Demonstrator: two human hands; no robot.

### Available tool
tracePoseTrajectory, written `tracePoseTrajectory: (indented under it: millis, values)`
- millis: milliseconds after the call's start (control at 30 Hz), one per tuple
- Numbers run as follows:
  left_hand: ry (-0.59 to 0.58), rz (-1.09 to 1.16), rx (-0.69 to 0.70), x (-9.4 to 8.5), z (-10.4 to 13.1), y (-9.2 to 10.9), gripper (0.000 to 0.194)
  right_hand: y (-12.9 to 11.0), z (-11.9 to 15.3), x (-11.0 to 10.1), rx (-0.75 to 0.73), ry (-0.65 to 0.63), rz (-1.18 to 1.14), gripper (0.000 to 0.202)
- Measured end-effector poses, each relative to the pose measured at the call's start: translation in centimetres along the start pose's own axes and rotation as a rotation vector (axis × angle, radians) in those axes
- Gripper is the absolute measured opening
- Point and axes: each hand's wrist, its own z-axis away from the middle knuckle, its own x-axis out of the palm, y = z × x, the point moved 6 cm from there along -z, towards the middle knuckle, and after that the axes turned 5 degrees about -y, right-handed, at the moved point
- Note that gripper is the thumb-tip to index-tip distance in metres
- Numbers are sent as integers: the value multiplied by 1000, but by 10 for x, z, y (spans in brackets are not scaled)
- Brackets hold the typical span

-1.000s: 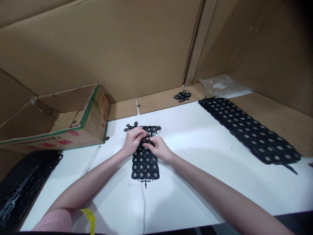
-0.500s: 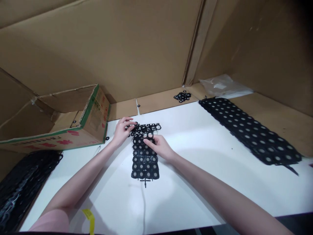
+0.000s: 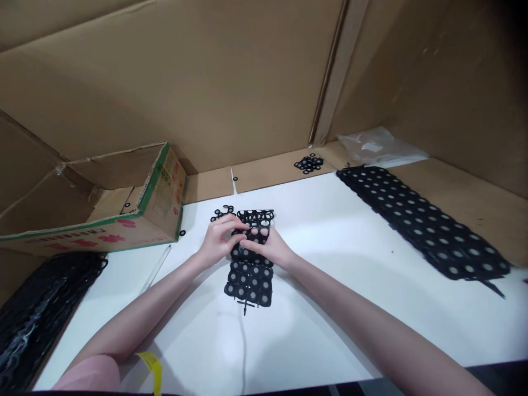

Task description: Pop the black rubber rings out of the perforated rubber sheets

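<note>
A black sheet of joined rings with pale discs (image 3: pixel 248 280) lies on the white table, its upper part slightly raised under my fingers. My left hand (image 3: pixel 223 239) has thumb and fingers pinched at the sheet's upper left; whatever small piece they hold is too small to make out. My right hand (image 3: pixel 268 246) grips the sheet's upper right part between thumb and fingers. Just beyond my left hand lies a small group of loose black rings (image 3: pixel 223 212). An open black lattice (image 3: pixel 256 215) extends at the sheet's far end.
An open cardboard box (image 3: pixel 152 203) stands at the left, near a black bundle (image 3: pixel 45 308). A long black dotted stack (image 3: pixel 424 220) lies at the right. More rings (image 3: pixel 309 163) and a clear plastic bag (image 3: pixel 379 146) are at the back. A clear stick (image 3: pixel 157 269) lies left.
My left hand has moved from the loose rings down and right onto the sheet, close to my right hand. The sheet's upper part has lifted and shifted slightly right.
</note>
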Motion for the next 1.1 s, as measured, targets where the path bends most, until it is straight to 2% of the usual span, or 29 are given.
tracePoseTrajectory:
  millis: [133, 233, 467, 767, 867, 967, 1033, 1100]
  values:
    - [21, 1, -57, 2, -2, 0, 10, 2, 0, 2, -15, -3, 51, 23]
    - [35, -19, -84, 2, -5, -2, 17, 2, 1, 4, -6, -28, 22, 23]
    - [-46, -61, 57, 1, -2, 0, 19, 1, 1, 0, -27, 7, -29, 25]
    - [-35, 9, 44, 3, -4, -11, 20, 4, 0, -1, -10, 27, -5, 26]
    - [-3, 0, 36, 3, -5, -10, 20, 4, 0, -2, -7, 36, -5, 24]
    - [47, -9, -5, 3, -7, -13, 21, 1, 0, 2, -23, -11, -28, 24]
    - [118, 16, -56, -1, -12, -19, 20, -1, 1, 3, -34, -19, -34, 26]
    - [247, 94, -140, -12, -18, -33, 18, -1, 2, 3, -38, -13, -41, 28]
